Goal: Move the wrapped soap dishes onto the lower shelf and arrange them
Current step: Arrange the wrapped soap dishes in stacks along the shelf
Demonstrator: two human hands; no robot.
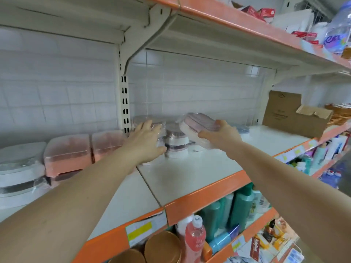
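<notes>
My right hand (220,134) grips a pink and white wrapped soap dish (197,126), held tilted above the white shelf (190,173). My left hand (147,141) reaches to a stack of wrapped soap dishes (175,143) at the back of the shelf, its fingers curled round a wrapped dish (148,120) on the stack's left side. A blue wrapped dish (243,130) stands behind my right hand, partly hidden.
Pink lidded boxes (66,154) and white wrapped containers (19,168) line the shelf at left. A cardboard box (288,114) stands at the right. Below the orange shelf edge (205,198) are green bottles (241,205) and jars. An upper shelf (247,21) hangs overhead.
</notes>
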